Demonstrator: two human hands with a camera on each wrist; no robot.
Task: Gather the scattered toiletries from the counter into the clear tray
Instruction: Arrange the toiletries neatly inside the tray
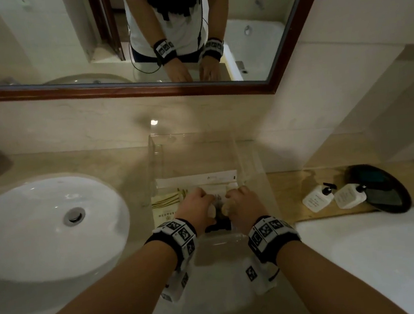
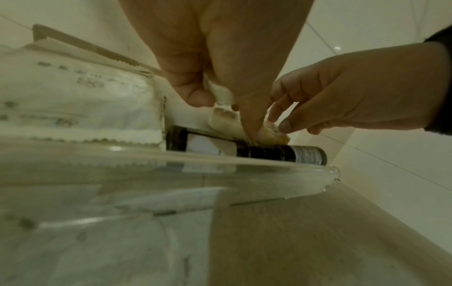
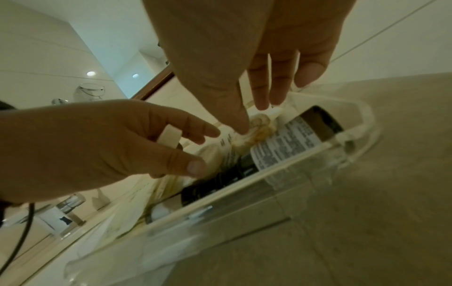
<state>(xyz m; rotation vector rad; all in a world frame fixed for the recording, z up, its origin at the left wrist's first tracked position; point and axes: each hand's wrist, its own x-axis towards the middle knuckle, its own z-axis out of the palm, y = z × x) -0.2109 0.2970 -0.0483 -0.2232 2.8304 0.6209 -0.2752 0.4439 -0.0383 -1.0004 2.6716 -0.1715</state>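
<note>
The clear tray (image 1: 153, 147) (image 2: 244, 164) (image 3: 244, 185) stands on the counter in front of me. A black bottle (image 1: 219, 225) (image 2: 269, 152) (image 3: 288, 143) with a white label lies along its near wall. White sachets (image 1: 169, 201) (image 2: 73, 96) lie flat to the left of the bottle. Both hands reach into the tray, just above the bottle. My left hand (image 1: 207, 209) (image 2: 220, 100) pinches the white end of a small cream tube (image 2: 227, 118) (image 3: 257, 127). My right hand (image 1: 227, 205) (image 2: 276, 122) (image 3: 252, 120) pinches the tube's crimped end.
A white basin (image 1: 42, 225) sits left of the tray. On a wooden board to the right stand two white pump bottles (image 1: 317, 197) and a black round dish (image 1: 383, 189). A mirror (image 1: 111, 39) backs the counter, and another white surface (image 1: 377, 254) lies at the near right.
</note>
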